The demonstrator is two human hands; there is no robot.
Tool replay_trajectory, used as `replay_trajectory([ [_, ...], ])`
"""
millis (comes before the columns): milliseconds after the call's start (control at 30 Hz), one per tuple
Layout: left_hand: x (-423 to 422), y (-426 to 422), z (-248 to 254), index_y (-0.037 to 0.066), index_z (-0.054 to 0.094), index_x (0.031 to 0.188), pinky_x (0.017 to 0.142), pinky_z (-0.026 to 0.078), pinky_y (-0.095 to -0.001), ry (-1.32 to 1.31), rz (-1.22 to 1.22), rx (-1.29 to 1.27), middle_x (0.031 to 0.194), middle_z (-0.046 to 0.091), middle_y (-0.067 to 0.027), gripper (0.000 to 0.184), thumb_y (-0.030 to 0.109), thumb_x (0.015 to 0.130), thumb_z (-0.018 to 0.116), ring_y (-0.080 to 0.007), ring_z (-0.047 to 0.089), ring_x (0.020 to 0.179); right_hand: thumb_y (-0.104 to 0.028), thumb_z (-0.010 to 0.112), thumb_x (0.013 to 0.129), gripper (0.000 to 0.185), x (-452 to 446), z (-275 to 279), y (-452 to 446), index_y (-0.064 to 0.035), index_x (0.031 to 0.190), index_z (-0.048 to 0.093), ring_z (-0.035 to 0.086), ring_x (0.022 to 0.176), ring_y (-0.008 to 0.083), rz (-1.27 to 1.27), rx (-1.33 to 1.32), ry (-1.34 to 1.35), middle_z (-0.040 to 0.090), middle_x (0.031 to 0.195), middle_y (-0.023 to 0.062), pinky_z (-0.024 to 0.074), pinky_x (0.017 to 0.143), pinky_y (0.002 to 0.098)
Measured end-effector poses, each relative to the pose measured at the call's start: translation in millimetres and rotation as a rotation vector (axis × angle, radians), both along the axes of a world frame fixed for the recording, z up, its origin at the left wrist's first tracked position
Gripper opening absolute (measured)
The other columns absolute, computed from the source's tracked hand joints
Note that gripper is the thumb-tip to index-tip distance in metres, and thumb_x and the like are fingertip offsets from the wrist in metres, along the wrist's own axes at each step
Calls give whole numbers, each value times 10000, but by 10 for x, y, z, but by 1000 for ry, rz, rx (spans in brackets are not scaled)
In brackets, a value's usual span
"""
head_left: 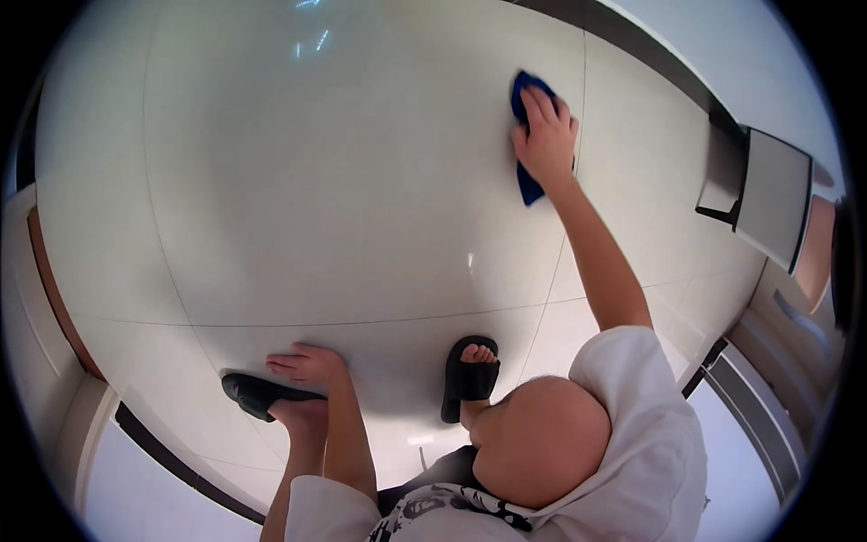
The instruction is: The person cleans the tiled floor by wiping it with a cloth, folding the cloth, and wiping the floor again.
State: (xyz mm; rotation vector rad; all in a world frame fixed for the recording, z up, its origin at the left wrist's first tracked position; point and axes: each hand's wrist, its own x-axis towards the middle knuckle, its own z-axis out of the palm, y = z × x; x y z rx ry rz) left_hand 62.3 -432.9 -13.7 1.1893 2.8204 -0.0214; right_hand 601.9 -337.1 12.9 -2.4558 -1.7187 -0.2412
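Note:
My right hand [547, 144] presses down on a dark blue cloth [530, 188] on the pale tiled floor [352, 181], arm stretched far forward. Parts of the cloth stick out past the fingertips and below the palm; the rest is hidden under the hand. Down at the left, my left hand [309, 363] holds nothing, its fingers stretched out over the floor beside a black slipper [257, 394] on my left foot. Another black slipper [462, 384] is on my right foot, near the bent knee.
A grey box-like piece with a dark frame [774, 199] stands at the right by the wall. A dark baseboard [659, 59] runs along the upper right. Brown trim [59, 294] edges the left side. Light reflections [312, 42] show on the glossy floor.

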Motion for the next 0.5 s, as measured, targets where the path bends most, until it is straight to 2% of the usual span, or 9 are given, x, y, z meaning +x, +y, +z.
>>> replay_trajectory([
  [167, -24, 3, -11, 4, 170, 1688, 1251, 214, -539, 11, -28, -13, 1760, 154, -221, 751, 428, 1091, 337, -346, 174, 1630, -184, 656, 844, 536, 263, -38, 561, -154, 1379, 650, 551, 1311, 327, -30, 19, 19, 625, 1436, -2, 439, 1031, 500],
  [267, -75, -28, -88, 23, 211, 1684, 1247, 228, -540, 34, -34, 33, 1754, 208, -183, 749, 476, 1102, 339, -311, 188, 1631, -183, 638, 858, 547, 192, -51, 425, -149, 1404, 639, 543, 1323, 322, -21, 45, 28, 611, 1461, 6, 422, 1050, 500],
  [367, -114, -53, -121, 27, 198, 1688, 1245, 231, -540, 45, -43, 33, 1761, 190, -174, 747, 474, 1104, 331, -311, 190, 1630, -207, 654, 852, 564, -81, -3, -23, -130, 1411, 637, 526, 1357, 320, -25, 23, 42, 600, 1486, 16, 414, 1039, 499],
  [467, -14, 0, 11, -12, 163, 1683, 1248, 219, -523, 19, -28, -42, 1757, 140, -238, 751, 425, 1091, 314, -363, 162, 1628, -200, 628, 884, 664, -281, 0, -691, -90, 1531, 531, 407, 1508, 379, -83, -63, 92, 489, 1617, 92, 344, 1170, 550],
  [500, -26, -5, -15, 1, 172, 1686, 1244, 227, -530, 30, -33, -28, 1759, 151, -218, 748, 436, 1094, 316, -346, 173, 1628, -202, 628, 897, 683, -284, 12, -855, -70, 1555, 498, 375, 1531, 400, -110, -64, 106, 459, 1639, 121, 324, 1198, 560],
])
